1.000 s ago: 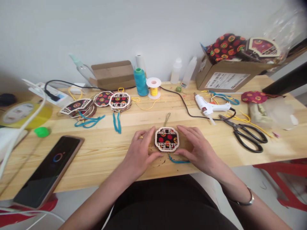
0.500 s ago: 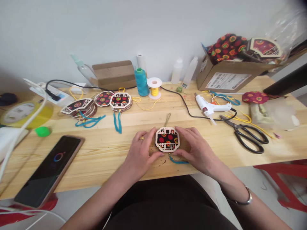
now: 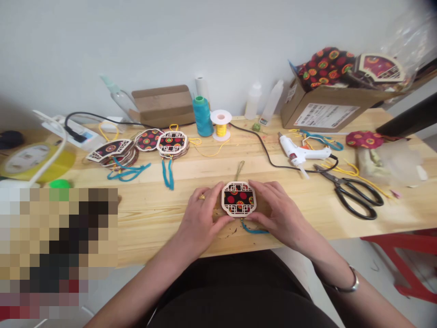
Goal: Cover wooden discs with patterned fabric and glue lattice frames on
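A pendant point(image 3: 239, 199) with a pale wooden lattice frame over dark patterned fabric lies near the table's front edge. My left hand point(image 3: 204, 214) grips its left side, thumb at the lower edge and fingers along the upper left. On the opposite side, my right hand point(image 3: 278, 214) holds it the same way. A thin cord loop point(image 3: 240, 170) extends from its top, and a blue tassel point(image 3: 254, 229) trails from underneath toward my right palm. The underside of the pendant is hidden.
Stacked lattice pendants point(image 3: 172, 144) and fan-shaped ones point(image 3: 112, 151) lie at left. Blue thread point(image 3: 202, 117) and a yellow cord spool point(image 3: 221, 130) stand behind. On the right are a glue gun point(image 3: 300, 152), black-handled scissors point(image 3: 355, 191) and a cardboard box point(image 3: 321, 111). Pixelation covers the lower left.
Both hands keep the same hold on the pendant. The view has shifted very slightly, and the lower left corner, where a phone lay, is now pixelated.
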